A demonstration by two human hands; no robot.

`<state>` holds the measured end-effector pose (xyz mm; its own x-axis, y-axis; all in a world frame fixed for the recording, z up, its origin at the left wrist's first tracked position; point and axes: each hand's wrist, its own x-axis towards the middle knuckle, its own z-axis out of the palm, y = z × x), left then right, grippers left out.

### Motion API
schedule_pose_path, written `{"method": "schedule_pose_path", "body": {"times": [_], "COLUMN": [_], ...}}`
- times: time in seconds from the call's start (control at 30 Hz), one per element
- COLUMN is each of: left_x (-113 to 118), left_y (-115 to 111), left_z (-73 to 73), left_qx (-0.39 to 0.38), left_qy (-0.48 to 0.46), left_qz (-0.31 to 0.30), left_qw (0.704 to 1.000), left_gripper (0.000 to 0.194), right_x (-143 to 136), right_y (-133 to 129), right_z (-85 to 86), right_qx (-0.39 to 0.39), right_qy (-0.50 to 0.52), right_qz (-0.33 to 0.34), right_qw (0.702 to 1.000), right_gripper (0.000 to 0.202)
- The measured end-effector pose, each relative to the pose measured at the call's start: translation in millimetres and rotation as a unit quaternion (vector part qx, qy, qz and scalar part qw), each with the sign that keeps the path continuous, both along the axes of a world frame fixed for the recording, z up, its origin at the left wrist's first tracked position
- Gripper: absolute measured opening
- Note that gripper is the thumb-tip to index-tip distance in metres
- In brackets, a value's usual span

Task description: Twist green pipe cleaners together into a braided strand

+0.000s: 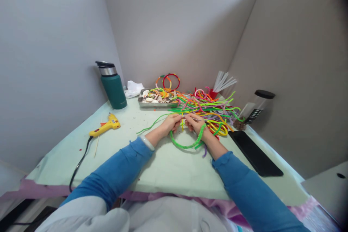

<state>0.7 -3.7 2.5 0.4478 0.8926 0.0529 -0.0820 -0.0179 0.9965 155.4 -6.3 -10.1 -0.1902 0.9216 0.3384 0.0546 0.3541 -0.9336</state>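
Both hands meet over the middle of the table around a ring wrapped in fuzzy green pipe cleaner [186,147], whose lower arc hangs toward me. My left hand [171,124] is closed on the ring's left side, fingertips pinched near its top. Opposite it, my right hand [193,122] is closed on the ring's other side, its fingertips almost touching the left ones. What lies right between the fingertips is too small to make out. A loose green pipe cleaner [152,127] trails out to the left of my left hand.
Behind the hands spreads a heap of coloured pipe cleaners [206,103]. A metal tray [159,105] of shells stands beside two finished rings [172,81]. Left are a yellow glue gun [106,126] and a green bottle [112,88]; right, a black phone-like slab [255,152] and a clear bottle [258,105].
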Motion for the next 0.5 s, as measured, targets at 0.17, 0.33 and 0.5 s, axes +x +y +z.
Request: {"method": "schedule_pose_path", "body": {"times": [0.17, 0.33, 0.5], "left_x": [0.2, 1.3, 0.8], "left_y": [0.3, -0.9, -0.1], "left_z": [-0.5, 0.0, -1.5], "left_qx": [0.029, 0.054, 0.062], "left_qy": [0.022, 0.042, 0.048], "left_qz": [0.015, 0.018, 0.012], "left_qw": [0.999, 0.998, 0.997], "left_gripper": [0.032, 0.033, 0.034], "right_x": [-1.0, -0.6, 0.1], "right_y": [-0.1, -0.9, 0.8], "right_z": [0.6, 1.6, -0.8], "right_qx": [-0.002, 0.001, 0.002], "right_qy": [0.001, -0.002, 0.003], "right_qz": [-0.002, -0.008, -0.004], "right_qw": [1.0, 1.0, 1.0], "right_gripper": [0.033, 0.033, 0.031]}}
